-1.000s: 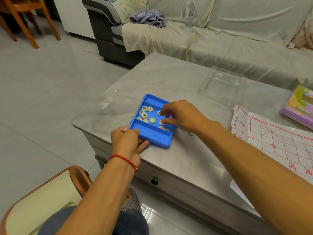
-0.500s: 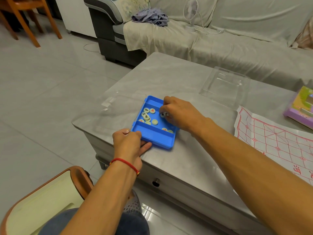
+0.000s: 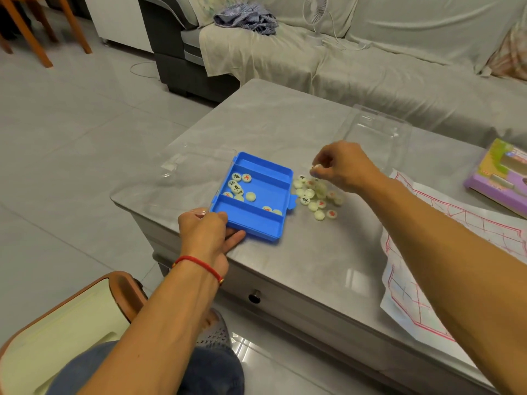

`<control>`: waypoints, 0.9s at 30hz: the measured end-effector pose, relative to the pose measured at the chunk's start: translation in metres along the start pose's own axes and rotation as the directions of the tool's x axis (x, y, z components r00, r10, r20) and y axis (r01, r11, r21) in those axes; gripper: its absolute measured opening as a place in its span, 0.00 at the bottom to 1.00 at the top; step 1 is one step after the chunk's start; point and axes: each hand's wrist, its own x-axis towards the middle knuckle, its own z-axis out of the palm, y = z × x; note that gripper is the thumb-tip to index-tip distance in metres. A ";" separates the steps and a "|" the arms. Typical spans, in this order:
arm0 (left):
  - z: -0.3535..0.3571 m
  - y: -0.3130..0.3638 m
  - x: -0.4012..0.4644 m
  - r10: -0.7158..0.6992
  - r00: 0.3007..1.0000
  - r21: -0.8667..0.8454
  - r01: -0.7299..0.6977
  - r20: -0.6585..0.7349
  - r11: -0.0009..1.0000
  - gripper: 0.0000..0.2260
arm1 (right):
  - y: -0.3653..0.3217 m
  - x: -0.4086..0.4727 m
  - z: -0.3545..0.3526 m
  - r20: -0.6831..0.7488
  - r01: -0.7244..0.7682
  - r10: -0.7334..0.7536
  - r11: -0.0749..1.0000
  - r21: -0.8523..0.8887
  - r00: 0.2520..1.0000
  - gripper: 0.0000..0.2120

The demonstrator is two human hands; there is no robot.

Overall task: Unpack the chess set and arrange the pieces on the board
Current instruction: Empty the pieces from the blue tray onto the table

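Blue tray (image 3: 258,220) holds few pale discs (image 3: 239,187); more discs heaped (image 3: 315,196) beside it.

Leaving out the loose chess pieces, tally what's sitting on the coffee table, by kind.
blue tray: 1
clear plastic covers: 2
paper chess board: 1
purple box: 1
Total: 5

We take this for a home living room: behind the low grey desk (image 3: 285,132) stands a cloth-draped sofa (image 3: 370,61), with crumpled laundry (image 3: 246,18) and what looks like a small fan (image 3: 315,8) on it.
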 end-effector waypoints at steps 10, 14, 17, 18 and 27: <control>0.002 0.001 -0.002 0.007 1.000 0.012 -0.007 0.002 1.000 0.07 | 0.014 -0.008 0.022 0.087 -0.042 0.042 0.999 0.006 0.995 0.12; 0.001 0.001 -0.002 0.008 1.000 0.024 -0.008 0.007 1.000 0.07 | -0.001 -0.009 0.018 -0.018 0.075 -0.075 0.997 -0.001 0.997 0.12; 0.002 0.001 0.001 0.005 1.000 0.019 -0.005 0.003 1.000 0.06 | -0.024 -0.011 0.020 -0.017 0.215 -0.215 0.976 0.035 0.977 0.09; 0.002 0.001 0.001 0.002 1.000 0.016 -0.002 0.002 1.000 0.07 | -0.033 -0.012 0.022 0.007 0.261 -0.262 0.964 0.054 0.965 0.09; 0.002 -0.002 0.007 -0.002 1.000 0.008 0.002 0.015 1.000 0.13 | -0.085 -0.006 0.055 0.189 0.455 -0.453 0.890 0.037 0.871 0.20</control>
